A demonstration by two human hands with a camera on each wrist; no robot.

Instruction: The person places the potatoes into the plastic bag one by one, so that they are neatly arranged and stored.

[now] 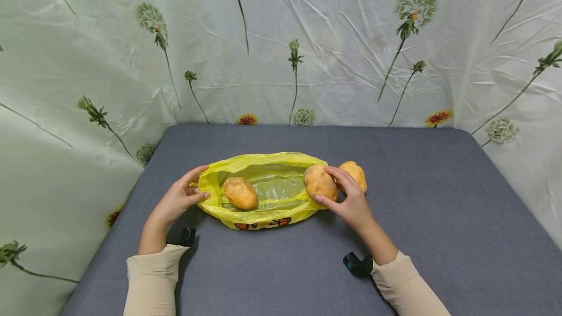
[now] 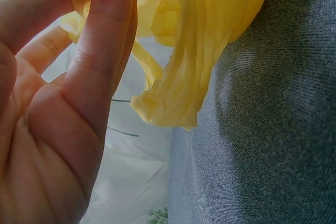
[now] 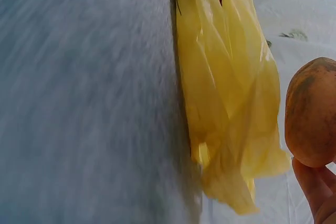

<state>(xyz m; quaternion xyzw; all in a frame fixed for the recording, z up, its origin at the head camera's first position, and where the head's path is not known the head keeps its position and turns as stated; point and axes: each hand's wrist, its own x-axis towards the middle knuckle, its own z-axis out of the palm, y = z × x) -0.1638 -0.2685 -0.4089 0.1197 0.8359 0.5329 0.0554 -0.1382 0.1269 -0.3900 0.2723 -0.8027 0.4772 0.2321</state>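
Note:
A yellow plastic bag point(image 1: 259, 216) lies spread wide at its mouth on the grey table, with one potato point(image 1: 240, 193) inside at its left part. My left hand point(image 1: 177, 200) pinches the bag's left rim between thumb and fingers; the left wrist view shows the gathered yellow plastic point(image 2: 184, 77) beside those fingers. Between the thumb and fingers of my right hand point(image 1: 351, 204) is a second potato point(image 1: 319, 182), held over the bag's right edge. In the right wrist view this potato point(image 3: 313, 111) is up beside the bag's side. Partly behind the right hand sits a third potato point(image 1: 354, 174).
The grey cloth-covered table point(image 1: 263, 272) extends around the bag. A pale curtain point(image 1: 272, 62) with printed flowers hangs behind it and along the sides. Each wrist wears a small black camera, one of them the right wrist camera point(image 1: 357, 264).

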